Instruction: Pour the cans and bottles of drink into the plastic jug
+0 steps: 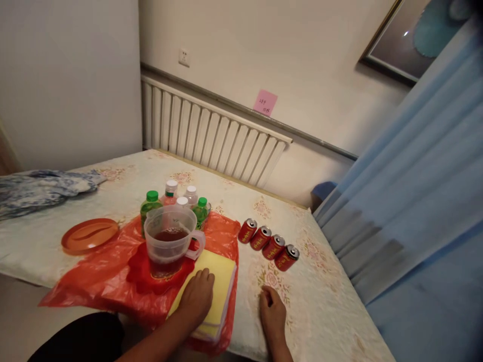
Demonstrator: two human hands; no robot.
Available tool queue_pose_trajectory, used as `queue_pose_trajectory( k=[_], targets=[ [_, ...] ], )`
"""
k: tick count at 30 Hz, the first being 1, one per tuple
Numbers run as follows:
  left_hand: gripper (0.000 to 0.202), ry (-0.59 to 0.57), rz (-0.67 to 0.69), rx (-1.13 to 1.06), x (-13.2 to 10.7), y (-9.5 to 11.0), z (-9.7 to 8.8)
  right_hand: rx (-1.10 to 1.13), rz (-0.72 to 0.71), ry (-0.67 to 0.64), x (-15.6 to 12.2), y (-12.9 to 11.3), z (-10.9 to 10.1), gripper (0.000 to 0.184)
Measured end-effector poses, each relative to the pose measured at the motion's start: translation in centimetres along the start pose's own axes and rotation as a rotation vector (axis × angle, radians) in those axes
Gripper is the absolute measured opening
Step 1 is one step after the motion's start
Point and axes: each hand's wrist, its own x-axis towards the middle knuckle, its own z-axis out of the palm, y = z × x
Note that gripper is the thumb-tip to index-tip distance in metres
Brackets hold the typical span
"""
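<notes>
My left hand (198, 295) rests on a stack of yellow paper (219, 274), its fingers curled in with nothing visible in them. Loosely closed, my right hand (273, 312) lies on the flowered tablecloth, also with nothing visible in it. Just left of the paper, a clear plastic measuring jug (168, 246) holds dark reddish-brown liquid. It stands upright on a red scalloped dish (138, 271), its handle turned right. A row of several red drink cans (262, 238) stands beyond my right hand, apart from it.
Behind the jug are green-capped bottles (151, 203) and white-capped bottles (171, 191), partly hidden. A red plastic bag (98, 286) is spread beneath. An orange lid (89, 235) and bunched blue-white cloth (49, 188) lie left. A radiator (211, 131) borders the far edge; a blue curtain (407, 191) hangs right.
</notes>
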Motion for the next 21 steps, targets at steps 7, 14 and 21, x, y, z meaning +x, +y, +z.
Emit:
queue_pose_trajectory(
  k=[7, 14, 21],
  targets=[
    [0.029, -0.058, 0.043, -0.049, 1.3, -0.5, -0.6, -0.020, 0.001, 0.032, 0.0, 0.2, 0.3, 0.032],
    [0.026, -0.042, 0.060, -0.181, 1.1, -2.1, 0.9, 0.061, -0.066, -0.023, 2.2, -3.1, 1.8, 0.030],
    [0.026, -0.065, 0.085, -0.262, 0.7, -2.5, 1.2, 0.332, -0.235, -0.312, 11.0, -14.5, 10.7, 0.034]
  ],
)
